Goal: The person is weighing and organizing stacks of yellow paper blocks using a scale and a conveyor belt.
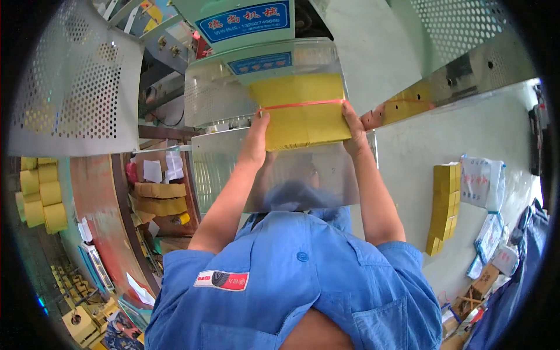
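A thick bundle of yellow paper [306, 127] is between my two hands, in front of my chest and over shiny sheet metal. Around its middle runs a thin red band [302, 105], from side to side. My left hand [255, 141] grips the bundle's left side, thumb near the band. On the opposite side my right hand [353, 131] holds it, with the thumb up by the band's end. The other fingers of both hands are mostly hidden. Below the bundle, the metal plate [227, 175] reflects my blue clothing.
A clear cover [213, 87] and a machine panel with a blue sign [244, 22] stand just beyond. Perforated metal guards [87, 81] flank the left and upper right. Yellow bundles [446, 204] are stacked on the floor at right; more yellow stacks [44, 198] stand far left.
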### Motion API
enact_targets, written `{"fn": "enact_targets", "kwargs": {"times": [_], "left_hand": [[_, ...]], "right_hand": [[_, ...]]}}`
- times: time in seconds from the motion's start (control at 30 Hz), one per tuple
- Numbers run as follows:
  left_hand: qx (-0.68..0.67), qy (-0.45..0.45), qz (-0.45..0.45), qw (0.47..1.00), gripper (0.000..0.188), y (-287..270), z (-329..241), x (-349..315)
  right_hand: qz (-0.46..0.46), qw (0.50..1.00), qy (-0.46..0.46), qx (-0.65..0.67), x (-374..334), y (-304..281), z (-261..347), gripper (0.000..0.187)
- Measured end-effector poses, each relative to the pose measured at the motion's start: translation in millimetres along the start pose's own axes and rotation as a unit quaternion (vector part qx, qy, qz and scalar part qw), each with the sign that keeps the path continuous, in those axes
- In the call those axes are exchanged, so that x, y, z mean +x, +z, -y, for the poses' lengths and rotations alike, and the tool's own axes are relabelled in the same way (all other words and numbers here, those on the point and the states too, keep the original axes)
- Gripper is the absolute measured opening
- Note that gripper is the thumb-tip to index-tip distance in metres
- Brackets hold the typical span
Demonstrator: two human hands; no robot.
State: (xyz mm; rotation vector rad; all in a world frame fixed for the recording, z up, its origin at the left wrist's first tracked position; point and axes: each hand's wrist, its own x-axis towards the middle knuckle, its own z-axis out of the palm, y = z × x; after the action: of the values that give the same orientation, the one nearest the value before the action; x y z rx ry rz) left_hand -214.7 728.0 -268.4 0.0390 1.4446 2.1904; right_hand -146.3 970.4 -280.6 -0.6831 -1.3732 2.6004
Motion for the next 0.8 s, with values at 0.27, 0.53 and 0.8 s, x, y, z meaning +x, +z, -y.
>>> {"fn": "enact_targets", "kwargs": {"times": [0.27,0.53,0.8], "left_hand": [[-0.017,-0.014,-0.012,1.0,0.049,3,11,4],[0.012,0.01,-0.052,0.999,0.056,9,2,0],[0.11,0.001,-0.075,0.991,0.051,-22,-20,-53]], "right_hand": [[0.03,0.999,0.021,0.021,4,-9,-8,0.061],[0.019,1.0,-0.012,0.022,1,0,-8,0.055],[0.009,0.925,-0.124,-0.358,-40,13,-19,0.056]]}}
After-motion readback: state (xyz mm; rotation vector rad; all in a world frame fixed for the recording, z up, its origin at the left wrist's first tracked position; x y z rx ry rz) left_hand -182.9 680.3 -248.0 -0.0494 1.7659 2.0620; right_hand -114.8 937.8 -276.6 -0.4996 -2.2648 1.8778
